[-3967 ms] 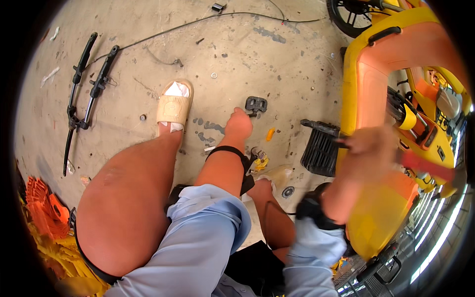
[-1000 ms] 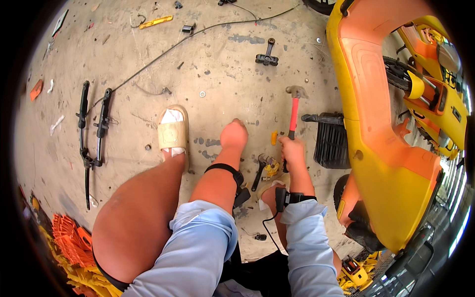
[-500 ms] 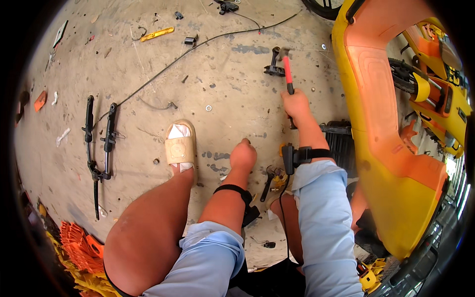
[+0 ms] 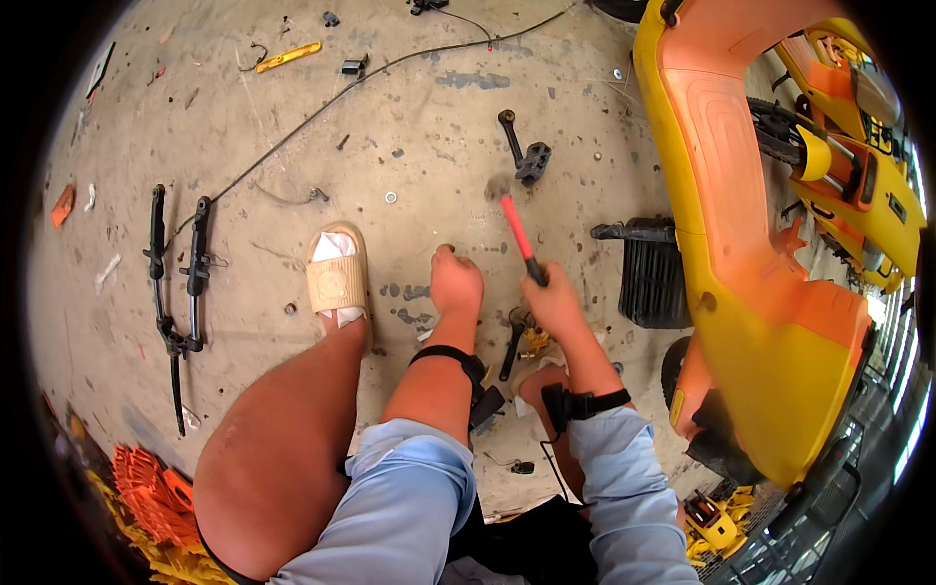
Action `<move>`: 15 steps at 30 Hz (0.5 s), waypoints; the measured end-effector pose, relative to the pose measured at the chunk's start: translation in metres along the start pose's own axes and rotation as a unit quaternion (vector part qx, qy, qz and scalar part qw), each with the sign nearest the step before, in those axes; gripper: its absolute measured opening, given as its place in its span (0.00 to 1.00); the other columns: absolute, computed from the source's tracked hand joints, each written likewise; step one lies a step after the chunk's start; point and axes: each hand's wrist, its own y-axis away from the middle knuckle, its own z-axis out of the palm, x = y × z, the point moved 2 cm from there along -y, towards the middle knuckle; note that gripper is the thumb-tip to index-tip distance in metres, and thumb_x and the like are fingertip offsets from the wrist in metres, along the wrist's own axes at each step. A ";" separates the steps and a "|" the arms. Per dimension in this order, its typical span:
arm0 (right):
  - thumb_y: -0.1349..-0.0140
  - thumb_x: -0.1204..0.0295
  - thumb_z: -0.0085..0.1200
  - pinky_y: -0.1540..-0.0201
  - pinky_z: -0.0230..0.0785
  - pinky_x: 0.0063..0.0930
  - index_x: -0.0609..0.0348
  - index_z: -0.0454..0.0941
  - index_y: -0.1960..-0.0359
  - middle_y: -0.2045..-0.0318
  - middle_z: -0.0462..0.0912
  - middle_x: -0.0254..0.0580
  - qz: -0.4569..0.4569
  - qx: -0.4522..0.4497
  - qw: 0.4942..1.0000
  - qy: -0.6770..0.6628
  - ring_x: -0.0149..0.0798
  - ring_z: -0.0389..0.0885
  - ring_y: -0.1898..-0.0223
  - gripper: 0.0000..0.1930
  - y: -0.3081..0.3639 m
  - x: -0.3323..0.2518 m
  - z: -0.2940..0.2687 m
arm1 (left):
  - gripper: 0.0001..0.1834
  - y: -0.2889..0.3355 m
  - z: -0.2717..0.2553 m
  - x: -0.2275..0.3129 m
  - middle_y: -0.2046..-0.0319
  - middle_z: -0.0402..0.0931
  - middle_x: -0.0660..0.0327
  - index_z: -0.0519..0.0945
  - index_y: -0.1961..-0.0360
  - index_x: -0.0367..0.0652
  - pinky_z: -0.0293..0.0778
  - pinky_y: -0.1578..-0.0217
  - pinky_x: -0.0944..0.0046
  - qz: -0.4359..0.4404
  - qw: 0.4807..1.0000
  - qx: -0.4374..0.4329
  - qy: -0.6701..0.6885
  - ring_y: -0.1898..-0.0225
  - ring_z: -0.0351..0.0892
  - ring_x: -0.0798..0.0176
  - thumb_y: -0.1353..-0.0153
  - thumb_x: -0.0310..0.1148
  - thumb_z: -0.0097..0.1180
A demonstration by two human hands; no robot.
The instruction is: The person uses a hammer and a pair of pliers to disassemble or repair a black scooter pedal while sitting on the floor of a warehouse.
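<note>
My right hand (image 4: 554,304) grips a hammer (image 4: 517,229) by its dark handle end. The hammer's red shaft slants up to the left, and its head is smeared by motion over the concrete floor. Just beyond the head lies a black crank arm (image 4: 512,136) with a black pedal (image 4: 533,163) at its near end; hammer and crank look apart. My left hand (image 4: 456,285) is closed, knuckles up, left of the hammer; what its fingers hold, if anything, is hidden. An adjustable wrench (image 4: 513,341) lies below and between my hands.
At right stands a yellow and orange vehicle body (image 4: 751,244) beside a black basket-like part (image 4: 651,278). A black fork (image 4: 175,283) lies at left, near a long cable (image 4: 341,93). A washer (image 4: 391,197) and yellow bar (image 4: 289,57) lie on the floor. Orange parts (image 4: 151,492) pile lower left.
The hammer has come away from the crank, toward me and left, with my right hand drawn back. The crank arm now lies at another angle, its pedal turned. The whole view shifted slightly.
</note>
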 end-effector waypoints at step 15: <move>0.35 0.69 0.52 0.53 0.71 0.51 0.63 0.65 0.38 0.56 0.79 0.67 0.002 0.101 0.990 0.102 0.67 0.78 0.54 0.25 -0.027 -0.016 0.048 | 0.16 -0.006 0.004 0.000 0.51 0.75 0.49 0.75 0.50 0.38 0.74 0.52 0.48 0.015 0.999 -0.003 0.028 0.51 0.76 0.43 0.38 0.32 0.49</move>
